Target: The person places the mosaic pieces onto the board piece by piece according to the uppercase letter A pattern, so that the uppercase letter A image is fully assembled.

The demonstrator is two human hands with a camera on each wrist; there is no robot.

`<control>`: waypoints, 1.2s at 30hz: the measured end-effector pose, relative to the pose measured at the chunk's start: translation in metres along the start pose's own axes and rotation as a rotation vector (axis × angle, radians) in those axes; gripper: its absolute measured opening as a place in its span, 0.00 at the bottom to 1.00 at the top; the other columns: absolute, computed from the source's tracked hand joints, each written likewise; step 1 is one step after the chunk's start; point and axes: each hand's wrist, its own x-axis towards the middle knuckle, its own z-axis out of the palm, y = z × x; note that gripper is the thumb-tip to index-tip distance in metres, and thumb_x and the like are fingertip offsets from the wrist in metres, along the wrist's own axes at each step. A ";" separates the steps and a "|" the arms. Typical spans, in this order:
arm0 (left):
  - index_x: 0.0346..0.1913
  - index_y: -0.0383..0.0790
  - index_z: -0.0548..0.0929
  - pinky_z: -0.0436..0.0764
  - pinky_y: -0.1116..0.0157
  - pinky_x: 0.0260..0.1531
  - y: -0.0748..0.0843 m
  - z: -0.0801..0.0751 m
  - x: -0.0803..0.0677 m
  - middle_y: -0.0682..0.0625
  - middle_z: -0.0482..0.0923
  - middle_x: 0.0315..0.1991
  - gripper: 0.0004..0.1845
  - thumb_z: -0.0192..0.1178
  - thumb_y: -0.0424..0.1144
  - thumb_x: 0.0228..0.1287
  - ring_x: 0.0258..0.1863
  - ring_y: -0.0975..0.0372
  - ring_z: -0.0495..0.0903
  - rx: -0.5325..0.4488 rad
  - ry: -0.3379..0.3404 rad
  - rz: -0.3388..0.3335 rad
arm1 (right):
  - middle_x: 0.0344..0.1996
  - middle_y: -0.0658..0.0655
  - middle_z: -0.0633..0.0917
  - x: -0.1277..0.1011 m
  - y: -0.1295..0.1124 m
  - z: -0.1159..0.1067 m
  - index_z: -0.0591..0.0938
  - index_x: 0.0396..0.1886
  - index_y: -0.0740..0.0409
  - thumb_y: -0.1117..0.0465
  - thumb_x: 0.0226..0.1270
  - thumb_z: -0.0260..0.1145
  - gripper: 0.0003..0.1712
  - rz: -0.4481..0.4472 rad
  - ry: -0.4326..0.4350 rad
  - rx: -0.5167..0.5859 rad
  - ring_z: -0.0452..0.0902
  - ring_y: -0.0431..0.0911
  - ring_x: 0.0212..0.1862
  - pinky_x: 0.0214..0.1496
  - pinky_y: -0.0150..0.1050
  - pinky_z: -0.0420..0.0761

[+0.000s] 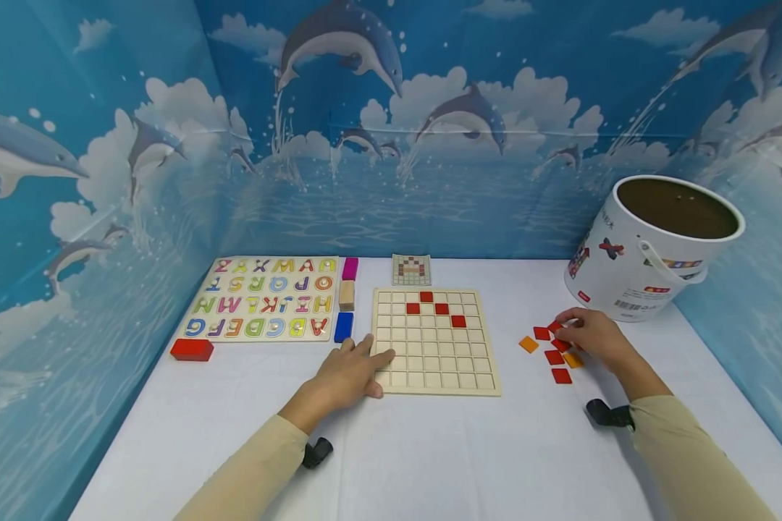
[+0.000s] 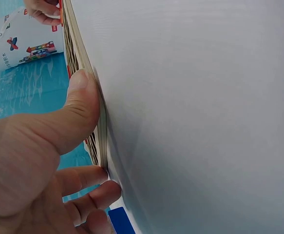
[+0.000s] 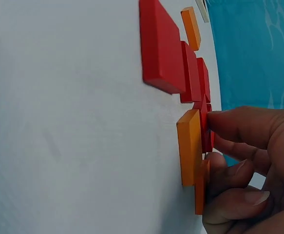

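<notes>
My left hand [image 1: 347, 376] rests at the near left corner of a wooden grid board [image 1: 432, 380]. In the left wrist view its thumb [image 2: 81, 105] lies along the board's edge, with other fingertips around the corner. Several red square tiles sit in the board's upper cells, such as one red tile [image 1: 458, 321]. To the right, my right hand [image 1: 593, 336] reaches into a loose group of red tiles [image 1: 554, 357] and orange tiles [image 1: 528, 344]. Thumb and index finger pinch a red tile [image 1: 555, 326] at the far side of the group; the fingers partly hide it.
A small pattern card [image 1: 411, 270] lies behind the board. At left is an alphabet board [image 1: 267, 298], bordered by magenta [image 1: 350, 268], plain wooden [image 1: 347, 295], blue [image 1: 343, 327] and red [image 1: 192, 349] blocks. A white bucket [image 1: 632, 275] stands behind my right hand.
</notes>
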 end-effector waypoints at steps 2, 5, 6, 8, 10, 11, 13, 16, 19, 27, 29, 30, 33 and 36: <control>0.75 0.57 0.71 0.73 0.51 0.50 0.000 0.000 0.000 0.35 0.61 0.77 0.38 0.67 0.54 0.62 0.53 0.49 0.69 -0.002 0.001 0.001 | 0.50 0.70 0.79 0.001 -0.001 0.000 0.73 0.65 0.66 0.54 0.70 0.68 0.31 -0.001 -0.008 -0.005 0.77 0.53 0.44 0.41 0.38 0.80; 0.75 0.57 0.71 0.73 0.50 0.51 0.000 0.000 0.000 0.35 0.61 0.77 0.38 0.67 0.54 0.62 0.53 0.49 0.69 -0.005 0.000 0.001 | 0.49 0.70 0.79 0.002 -0.003 0.000 0.72 0.63 0.67 0.55 0.69 0.69 0.30 0.005 -0.013 0.000 0.76 0.53 0.43 0.40 0.38 0.80; 0.75 0.56 0.71 0.73 0.50 0.52 0.000 0.000 0.000 0.35 0.61 0.77 0.38 0.67 0.54 0.62 0.53 0.49 0.69 -0.008 0.001 0.001 | 0.49 0.70 0.79 0.002 -0.003 0.001 0.72 0.62 0.67 0.56 0.69 0.69 0.30 0.008 -0.014 0.007 0.76 0.53 0.43 0.40 0.38 0.80; 0.75 0.56 0.71 0.72 0.51 0.52 0.000 0.000 0.000 0.35 0.60 0.77 0.38 0.66 0.54 0.62 0.53 0.49 0.69 -0.010 0.000 0.001 | 0.49 0.70 0.78 0.002 -0.004 0.001 0.70 0.61 0.67 0.57 0.68 0.69 0.29 0.009 -0.017 0.022 0.76 0.54 0.43 0.40 0.38 0.81; 0.76 0.57 0.71 0.72 0.51 0.51 0.000 0.000 0.000 0.35 0.60 0.77 0.38 0.66 0.54 0.62 0.53 0.50 0.69 -0.012 -0.002 0.001 | 0.49 0.71 0.76 0.002 -0.004 0.001 0.69 0.62 0.68 0.58 0.68 0.68 0.29 0.004 -0.021 0.040 0.76 0.54 0.43 0.41 0.39 0.81; 0.76 0.57 0.70 0.72 0.51 0.51 0.000 0.000 0.001 0.36 0.60 0.77 0.38 0.66 0.54 0.62 0.52 0.50 0.69 -0.012 -0.004 0.000 | 0.50 0.71 0.76 0.002 -0.003 0.001 0.68 0.63 0.68 0.59 0.69 0.68 0.30 0.002 -0.021 0.052 0.76 0.54 0.43 0.41 0.39 0.81; 0.76 0.57 0.70 0.72 0.52 0.51 0.000 0.000 0.001 0.36 0.60 0.77 0.38 0.66 0.55 0.62 0.52 0.51 0.68 -0.015 -0.006 -0.002 | 0.51 0.71 0.76 0.002 -0.001 0.000 0.67 0.66 0.67 0.59 0.70 0.67 0.30 -0.004 -0.020 0.076 0.77 0.54 0.44 0.43 0.38 0.82; 0.76 0.57 0.70 0.72 0.51 0.52 0.000 0.000 0.001 0.36 0.60 0.78 0.38 0.66 0.55 0.62 0.52 0.51 0.68 -0.018 -0.006 -0.005 | 0.55 0.72 0.75 0.002 0.003 -0.003 0.66 0.70 0.66 0.57 0.73 0.64 0.32 -0.015 -0.009 0.110 0.77 0.55 0.46 0.44 0.38 0.81; 0.76 0.57 0.70 0.72 0.51 0.52 0.000 0.000 0.001 0.36 0.60 0.77 0.38 0.66 0.55 0.61 0.52 0.51 0.69 -0.011 -0.004 -0.007 | 0.57 0.72 0.74 0.001 0.003 -0.007 0.66 0.71 0.65 0.55 0.74 0.63 0.32 -0.014 0.010 0.137 0.75 0.56 0.48 0.44 0.38 0.80; 0.75 0.57 0.71 0.73 0.51 0.51 -0.001 0.000 0.001 0.36 0.61 0.77 0.38 0.66 0.56 0.62 0.52 0.50 0.69 0.010 0.000 -0.001 | 0.47 0.66 0.73 0.000 0.000 -0.009 0.66 0.72 0.62 0.49 0.73 0.66 0.37 -0.013 0.045 0.198 0.73 0.53 0.38 0.36 0.38 0.76; 0.75 0.57 0.71 0.73 0.51 0.51 -0.001 0.000 0.001 0.36 0.61 0.77 0.38 0.66 0.56 0.62 0.51 0.51 0.69 0.009 0.001 -0.001 | 0.46 0.65 0.73 0.001 -0.001 -0.008 0.66 0.73 0.60 0.47 0.72 0.68 0.38 -0.010 0.050 0.228 0.73 0.52 0.37 0.35 0.38 0.76; 0.75 0.57 0.71 0.73 0.52 0.50 -0.001 0.000 0.001 0.36 0.61 0.77 0.38 0.66 0.56 0.61 0.51 0.51 0.69 0.009 0.002 0.000 | 0.46 0.65 0.73 0.001 -0.002 -0.007 0.66 0.73 0.60 0.47 0.72 0.68 0.39 -0.011 0.052 0.243 0.73 0.52 0.37 0.36 0.37 0.76; 0.75 0.57 0.71 0.73 0.53 0.49 0.000 0.000 0.001 0.36 0.61 0.77 0.38 0.67 0.56 0.61 0.50 0.51 0.69 0.015 -0.002 -0.001 | 0.45 0.64 0.73 0.002 -0.007 -0.004 0.66 0.74 0.58 0.47 0.72 0.68 0.39 -0.012 0.055 0.296 0.74 0.51 0.36 0.36 0.37 0.77; 0.75 0.57 0.71 0.73 0.53 0.49 0.000 0.001 0.001 0.36 0.62 0.77 0.38 0.67 0.55 0.61 0.50 0.52 0.69 0.018 -0.001 0.000 | 0.44 0.64 0.73 0.004 -0.015 0.000 0.65 0.75 0.57 0.47 0.73 0.67 0.39 -0.012 0.051 0.343 0.73 0.50 0.33 0.35 0.37 0.77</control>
